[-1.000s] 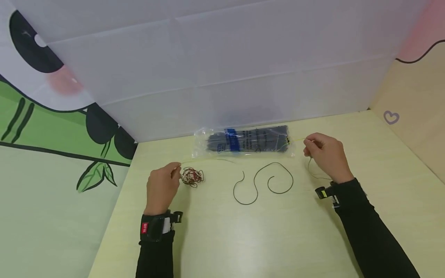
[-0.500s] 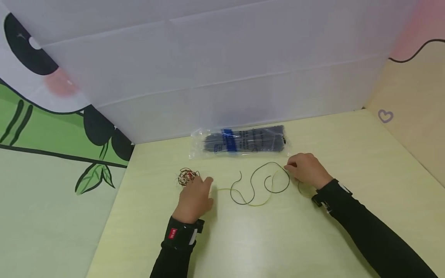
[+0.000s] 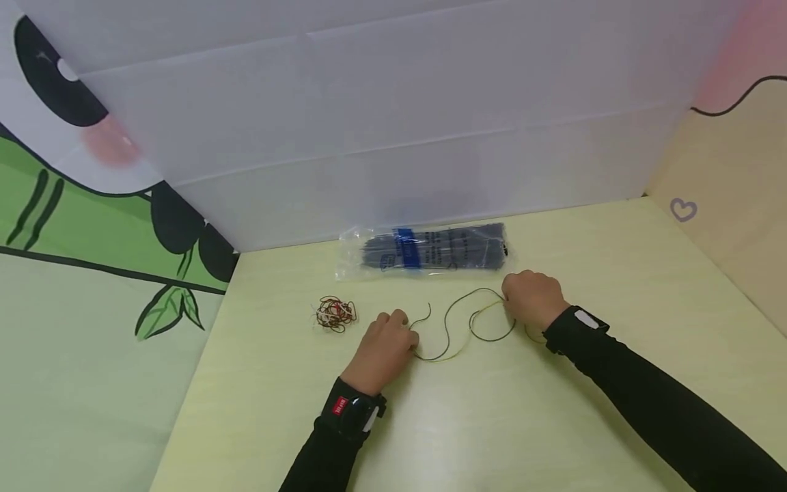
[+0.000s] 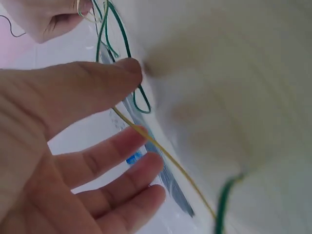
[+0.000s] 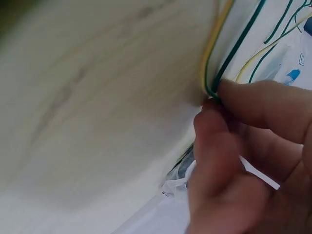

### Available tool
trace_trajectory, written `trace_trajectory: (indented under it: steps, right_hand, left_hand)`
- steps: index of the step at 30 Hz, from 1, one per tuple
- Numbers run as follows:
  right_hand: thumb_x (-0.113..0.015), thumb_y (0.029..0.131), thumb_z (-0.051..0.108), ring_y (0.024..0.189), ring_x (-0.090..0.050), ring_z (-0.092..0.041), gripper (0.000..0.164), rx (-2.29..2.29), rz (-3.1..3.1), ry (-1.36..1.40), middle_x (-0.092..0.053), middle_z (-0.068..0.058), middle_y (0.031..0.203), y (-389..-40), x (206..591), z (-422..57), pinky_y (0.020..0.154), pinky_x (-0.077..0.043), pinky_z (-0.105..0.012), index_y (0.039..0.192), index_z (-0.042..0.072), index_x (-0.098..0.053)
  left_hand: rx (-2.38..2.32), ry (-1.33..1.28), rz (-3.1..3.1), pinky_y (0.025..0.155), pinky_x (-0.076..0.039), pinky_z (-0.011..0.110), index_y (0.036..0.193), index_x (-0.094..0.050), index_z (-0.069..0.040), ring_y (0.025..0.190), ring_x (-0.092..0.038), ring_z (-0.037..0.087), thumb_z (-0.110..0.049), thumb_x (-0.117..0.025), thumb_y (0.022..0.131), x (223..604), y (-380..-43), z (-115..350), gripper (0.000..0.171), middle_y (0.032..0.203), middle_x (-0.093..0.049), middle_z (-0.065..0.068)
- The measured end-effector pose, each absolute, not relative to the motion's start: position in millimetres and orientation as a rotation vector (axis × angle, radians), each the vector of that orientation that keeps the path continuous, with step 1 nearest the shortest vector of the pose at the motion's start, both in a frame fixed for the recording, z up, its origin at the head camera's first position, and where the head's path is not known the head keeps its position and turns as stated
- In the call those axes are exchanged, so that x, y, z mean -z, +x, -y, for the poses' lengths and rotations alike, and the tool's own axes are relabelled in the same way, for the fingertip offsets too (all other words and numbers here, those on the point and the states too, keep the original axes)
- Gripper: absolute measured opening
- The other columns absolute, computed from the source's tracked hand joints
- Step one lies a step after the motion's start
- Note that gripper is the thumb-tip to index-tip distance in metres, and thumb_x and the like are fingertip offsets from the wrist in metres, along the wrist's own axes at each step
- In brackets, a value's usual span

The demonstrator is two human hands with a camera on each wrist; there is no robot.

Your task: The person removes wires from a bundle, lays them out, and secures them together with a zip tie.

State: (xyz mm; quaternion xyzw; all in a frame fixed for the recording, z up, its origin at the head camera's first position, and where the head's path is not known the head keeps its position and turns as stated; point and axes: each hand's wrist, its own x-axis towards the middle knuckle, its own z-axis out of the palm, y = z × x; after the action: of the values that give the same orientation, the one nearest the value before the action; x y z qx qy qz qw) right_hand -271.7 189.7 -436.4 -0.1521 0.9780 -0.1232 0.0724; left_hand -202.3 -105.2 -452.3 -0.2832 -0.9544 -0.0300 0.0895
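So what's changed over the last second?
The left hand let go of the yellow wire and moved right, to the left bend of the green wire. The right hand shifted left and nearer the person, pinching yellow and seemingly green. Between them, yellow now runs partly along green. The bagged bundle and tangled wires stayed put.

"What's behind the packet point(image 3: 434, 249) on the bench point(image 3: 467, 430)?"

"The wall point(image 3: 393, 102). Before the packet's left end lies the tangle point(image 3: 336, 315); before its middle and right, the wires point(image 3: 447, 331)."

"What else?"

"The left grip point(image 3: 382, 347), before its left half; the right grip point(image 3: 533, 298), by its front right corner."
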Motion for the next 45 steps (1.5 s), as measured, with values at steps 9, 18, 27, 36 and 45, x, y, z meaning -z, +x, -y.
trace_trajectory:
  steps: [9, 18, 27, 36, 45]
  right_hand:
    - [-0.061, 0.088, 0.000, 0.060, -0.045, -0.020, 0.009, 0.326, -2.923, -0.520, -0.054, -0.009, 0.067, -279, 440, -208, 0.056, -0.033, -0.032, 0.079, 0.002, -0.061]
    - [-0.056, 0.090, -0.008, 0.064, -0.053, -0.024, 0.020, 0.223, -3.058, -0.698, -0.057, -0.013, 0.068, -277, 440, -222, 0.057, -0.040, -0.033, 0.075, 0.002, -0.063]
    - [-0.056, 0.090, -0.011, 0.072, -0.058, -0.030, 0.013, 0.160, -3.072, -0.648, -0.060, -0.019, 0.078, -271, 437, -229, 0.060, -0.049, -0.038, 0.087, -0.004, -0.066]
    - [-0.056, 0.090, -0.011, 0.068, -0.052, -0.026, 0.011, 0.171, -3.062, -0.698, -0.054, -0.018, 0.077, -265, 441, -225, 0.056, -0.044, -0.034, 0.087, -0.004, -0.064]
    - [-0.055, 0.088, -0.011, 0.064, -0.050, -0.025, 0.014, 0.213, -3.113, -0.709, -0.053, -0.023, 0.081, -256, 430, -211, 0.050, -0.041, -0.030, 0.099, -0.011, -0.064]
  left_hand:
    - [0.077, -0.633, 2.929, 0.053, -0.041, 0.032, 0.071, -0.074, -0.015, 0.059, -0.047, 0.023, -0.006, -0.071, 0.084, 445, -210, 127, 0.017, 0.070, -0.053, 0.005]
    - [0.120, -0.599, 2.963, 0.047, -0.034, 0.026, 0.066, -0.065, -0.013, 0.052, -0.048, 0.012, -0.003, -0.072, 0.084, 445, -213, 136, 0.022, 0.059, -0.055, 0.000]
    - [0.324, -0.701, 2.982, 0.055, -0.037, 0.024, 0.071, -0.068, -0.014, 0.059, -0.047, 0.009, -0.004, -0.075, 0.076, 448, -216, 132, 0.013, 0.064, -0.059, -0.005]
    - [0.609, -0.744, 3.069, 0.079, -0.055, 0.031, 0.096, -0.075, -0.013, 0.093, -0.066, 0.015, -0.018, -0.079, 0.081, 442, -212, 133, 0.016, 0.096, -0.071, -0.002]
    - [0.589, -0.691, 2.886, 0.080, -0.053, 0.036, 0.102, -0.075, -0.013, 0.090, -0.064, 0.021, -0.013, -0.069, 0.089, 434, -221, 154, 0.015, 0.106, -0.071, 0.004]
